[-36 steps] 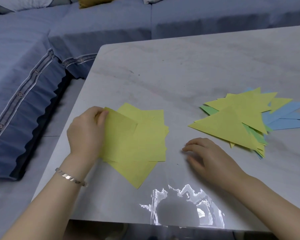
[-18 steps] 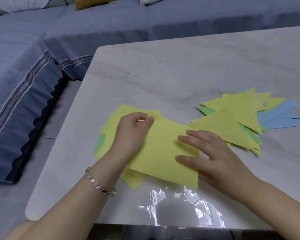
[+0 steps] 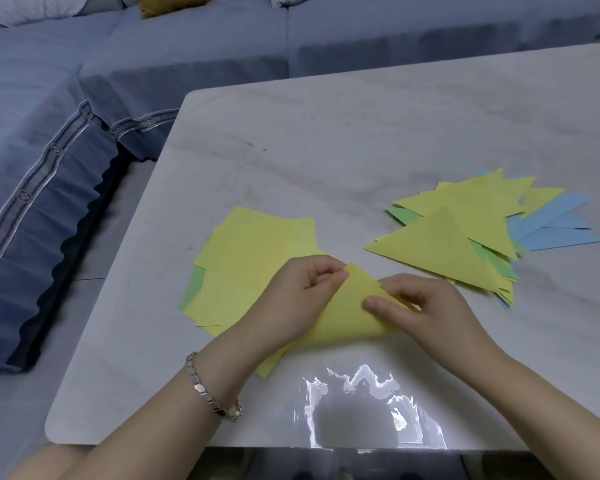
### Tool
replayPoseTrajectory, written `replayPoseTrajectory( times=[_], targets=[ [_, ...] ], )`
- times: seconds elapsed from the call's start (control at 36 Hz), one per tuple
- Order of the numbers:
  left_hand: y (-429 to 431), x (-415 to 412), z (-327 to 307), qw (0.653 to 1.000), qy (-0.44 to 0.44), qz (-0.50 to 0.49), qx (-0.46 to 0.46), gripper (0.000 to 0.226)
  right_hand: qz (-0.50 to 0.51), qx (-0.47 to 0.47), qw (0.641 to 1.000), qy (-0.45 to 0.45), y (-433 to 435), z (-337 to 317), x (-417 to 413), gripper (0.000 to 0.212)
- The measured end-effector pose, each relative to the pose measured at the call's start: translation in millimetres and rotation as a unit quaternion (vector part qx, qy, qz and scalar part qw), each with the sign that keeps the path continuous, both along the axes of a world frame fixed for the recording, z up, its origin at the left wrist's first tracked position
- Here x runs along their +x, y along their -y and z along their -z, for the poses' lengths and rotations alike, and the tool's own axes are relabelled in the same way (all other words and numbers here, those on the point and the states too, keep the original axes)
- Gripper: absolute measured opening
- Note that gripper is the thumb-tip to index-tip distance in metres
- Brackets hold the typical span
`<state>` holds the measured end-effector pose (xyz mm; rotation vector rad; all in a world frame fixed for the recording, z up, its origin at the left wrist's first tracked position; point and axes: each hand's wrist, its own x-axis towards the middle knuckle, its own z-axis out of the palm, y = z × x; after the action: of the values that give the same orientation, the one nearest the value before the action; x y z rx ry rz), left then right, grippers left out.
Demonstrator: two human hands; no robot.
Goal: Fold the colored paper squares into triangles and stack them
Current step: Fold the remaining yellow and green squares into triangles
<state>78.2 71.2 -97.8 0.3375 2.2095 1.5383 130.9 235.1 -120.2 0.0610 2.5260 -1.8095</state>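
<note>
While both hands hold it near the front edge of the grey marbled table (image 3: 361, 133), the half-folded yellow paper sheet (image 3: 347, 310) points its corner away from the person, its curved fold running left to right. The left hand (image 3: 291, 296) pinches that corner, and the right hand (image 3: 426, 306) pinches the right flap. A pile of loose yellow and green paper squares (image 3: 253, 258) lies underneath to the left. The stack of yellow, green and blue folded triangles (image 3: 440, 244) sits near on the right.

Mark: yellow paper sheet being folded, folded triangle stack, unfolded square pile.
yellow paper sheet being folded (image 3: 343, 317): head view, curved middle.
stack of folded paper triangles (image 3: 437, 249): head view, top triangle.
pile of unfolded paper squares (image 3: 253, 254): head view, top square.
</note>
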Motion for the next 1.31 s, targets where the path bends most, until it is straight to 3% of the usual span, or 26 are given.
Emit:
replayPoseTrajectory(
  times=[0.14,0.22,0.36,0.75,1.08,1.31],
  targets=[
    [-2,10,2,0.998,-0.003,-0.059,0.020,0.015,0.060,-0.067,0.996,0.010,4,3,-2,0.013],
    [-3,15,8,0.992,-0.030,-0.117,0.024,0.030,0.094,-0.089,0.992,0.010,7,4,-2,0.017],
    [-4,20,10,0.984,-0.044,-0.167,0.043,0.032,0.099,-0.097,0.990,-0.006,10,0,0,0.028],
    [-5,24,10,0.988,-0.058,-0.140,0.010,0.022,0.094,-0.094,0.991,-0.013,9,-3,-1,0.028],
    [-6,22,10,0.988,-0.026,-0.150,0.014,0.035,0.078,-0.094,0.993,0.009,3,-1,-4,0.029],
    [-6,23,8,0.991,-0.030,-0.126,0.016,0.025,0.068,-0.085,0.994,0.003,2,-3,-5,0.026]
  ],
)
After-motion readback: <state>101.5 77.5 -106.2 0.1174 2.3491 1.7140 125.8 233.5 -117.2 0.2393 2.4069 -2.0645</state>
